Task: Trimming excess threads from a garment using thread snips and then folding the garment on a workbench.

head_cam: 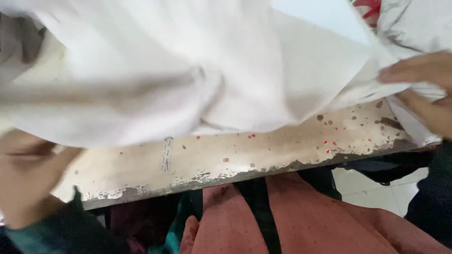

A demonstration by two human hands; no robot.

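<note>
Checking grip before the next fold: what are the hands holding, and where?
Both hold the white cloth: right hand at its right edge, left hand under its left edge.

Left hand (28,178) low at the near left, blurred; right hand (423,89) raised at the far right, fingers (400,73) curled.

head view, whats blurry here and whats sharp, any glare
Head view: the white cloth is smeared by motion blur; the left hand and right hand are soft too. The stained table edge is the sharpest part. Light is even and soft, with slight washout on the cloth at top, no hard shadows.
</note>
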